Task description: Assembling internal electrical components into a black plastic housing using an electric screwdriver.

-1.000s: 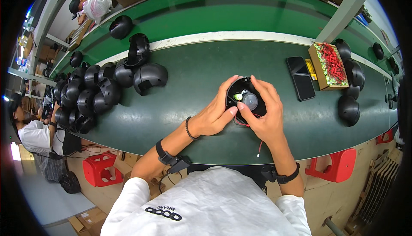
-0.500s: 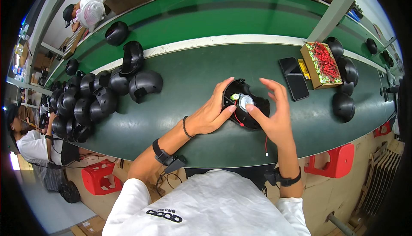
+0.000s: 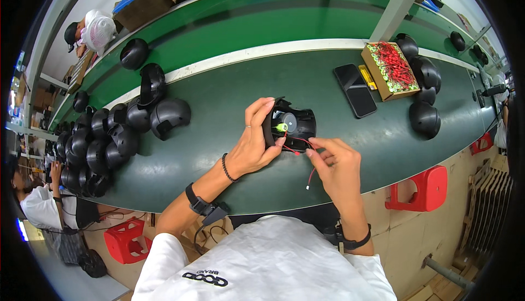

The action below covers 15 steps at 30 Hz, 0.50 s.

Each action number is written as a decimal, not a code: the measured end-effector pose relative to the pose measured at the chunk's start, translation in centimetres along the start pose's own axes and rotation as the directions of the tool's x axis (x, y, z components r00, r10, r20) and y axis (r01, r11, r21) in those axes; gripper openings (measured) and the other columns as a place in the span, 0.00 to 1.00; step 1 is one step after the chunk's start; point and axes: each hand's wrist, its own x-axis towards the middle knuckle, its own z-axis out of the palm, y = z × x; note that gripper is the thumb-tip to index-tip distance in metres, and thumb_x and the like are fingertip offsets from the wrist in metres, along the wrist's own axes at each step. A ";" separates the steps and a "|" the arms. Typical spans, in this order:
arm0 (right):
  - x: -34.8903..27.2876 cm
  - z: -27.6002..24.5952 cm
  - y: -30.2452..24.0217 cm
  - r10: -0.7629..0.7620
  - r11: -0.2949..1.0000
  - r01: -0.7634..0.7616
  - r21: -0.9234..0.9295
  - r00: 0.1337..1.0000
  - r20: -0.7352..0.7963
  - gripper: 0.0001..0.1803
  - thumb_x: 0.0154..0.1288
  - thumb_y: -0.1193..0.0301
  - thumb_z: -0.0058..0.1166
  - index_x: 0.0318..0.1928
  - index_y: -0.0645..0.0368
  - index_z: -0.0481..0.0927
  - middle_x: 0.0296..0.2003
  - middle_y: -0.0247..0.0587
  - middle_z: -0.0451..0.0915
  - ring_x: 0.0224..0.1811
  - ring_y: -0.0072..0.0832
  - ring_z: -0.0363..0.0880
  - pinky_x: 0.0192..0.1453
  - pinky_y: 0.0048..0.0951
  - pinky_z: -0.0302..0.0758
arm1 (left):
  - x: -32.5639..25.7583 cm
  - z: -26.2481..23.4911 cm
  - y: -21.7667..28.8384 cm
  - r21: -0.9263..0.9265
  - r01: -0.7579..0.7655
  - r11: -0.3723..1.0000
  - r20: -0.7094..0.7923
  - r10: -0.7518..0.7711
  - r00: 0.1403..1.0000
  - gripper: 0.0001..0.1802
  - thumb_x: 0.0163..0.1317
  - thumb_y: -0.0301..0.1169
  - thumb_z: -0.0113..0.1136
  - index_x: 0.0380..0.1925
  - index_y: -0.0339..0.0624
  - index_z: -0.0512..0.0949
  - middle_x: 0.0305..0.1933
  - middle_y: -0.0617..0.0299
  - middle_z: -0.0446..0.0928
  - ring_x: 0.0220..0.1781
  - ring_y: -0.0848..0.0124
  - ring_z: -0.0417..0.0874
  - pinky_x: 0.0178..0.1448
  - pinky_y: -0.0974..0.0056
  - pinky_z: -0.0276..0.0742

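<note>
- My right hand (image 3: 336, 164) is nearest to me, over the front edge of the desk (image 3: 219, 153). Its grip is clenched on a thin red wire (image 3: 302, 143), pinched between thumb and finger. A loose end of the wire hangs down below the hand.
- My left hand (image 3: 252, 142) is just beside it, to the left. Its grip grasps the black shell (image 3: 298, 123) from the left side, fingers on the rim and thumb below.
- The shell rests on the desk, between my two hands and a little farther than them. Its open side faces up. Inside I see a grey round part (image 3: 288, 120) and a small green piece (image 3: 281, 127). The red wire runs from there to my right hand.
- Farther right on the desk lies a black phone (image 3: 355, 89), and just beside it a box (image 3: 389, 70) full of red and green parts.
- Near the box stand some black shells (image 3: 425, 119).
- At the left is a big pile of shells (image 3: 104, 137), well apart from my hands.
- At the far left corner another person (image 3: 90, 30) wears a white cap.
</note>
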 end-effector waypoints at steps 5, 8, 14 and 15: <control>-0.9 1.6 0.6 0.050 0.996 -0.045 0.072 0.996 -0.073 0.09 0.65 0.80 0.69 0.46 0.66 0.89 0.31 0.46 0.86 0.26 0.26 0.85 0.29 0.26 0.81 | -0.5 0.7 0.4 0.032 -0.051 0.998 -0.043 0.052 0.998 0.49 0.61 0.22 0.67 0.78 0.35 0.50 0.77 0.34 0.55 0.77 0.41 0.64 0.80 0.45 0.64; -1.6 2.4 0.1 0.076 0.994 -0.067 0.092 0.992 -0.103 0.06 0.66 0.80 0.68 0.43 0.68 0.88 0.30 0.46 0.86 0.25 0.26 0.85 0.29 0.26 0.80 | -0.6 1.1 0.7 0.091 -0.094 0.991 -0.096 0.102 0.990 0.50 0.60 0.23 0.68 0.78 0.35 0.50 0.77 0.33 0.55 0.77 0.40 0.64 0.80 0.44 0.64; -3.3 5.4 -0.9 -0.095 0.993 0.083 -0.080 0.981 -0.168 0.07 0.62 0.80 0.68 0.41 0.61 0.86 0.32 0.46 0.86 0.32 0.39 0.87 0.38 0.38 0.83 | 0.3 3.7 4.0 -0.201 0.239 0.950 -0.437 -0.305 0.846 0.38 0.76 0.31 0.54 0.80 0.32 0.51 0.77 0.44 0.58 0.77 0.54 0.65 0.83 0.52 0.57; -3.7 6.1 -1.0 -0.137 0.985 0.117 -0.129 0.977 -0.163 0.09 0.59 0.81 0.68 0.40 0.60 0.86 0.34 0.45 0.87 0.34 0.40 0.88 0.41 0.38 0.84 | 1.5 3.4 6.0 -0.336 0.379 0.862 -0.407 -0.496 0.767 0.35 0.79 0.32 0.52 0.79 0.30 0.52 0.75 0.46 0.61 0.76 0.59 0.65 0.82 0.56 0.57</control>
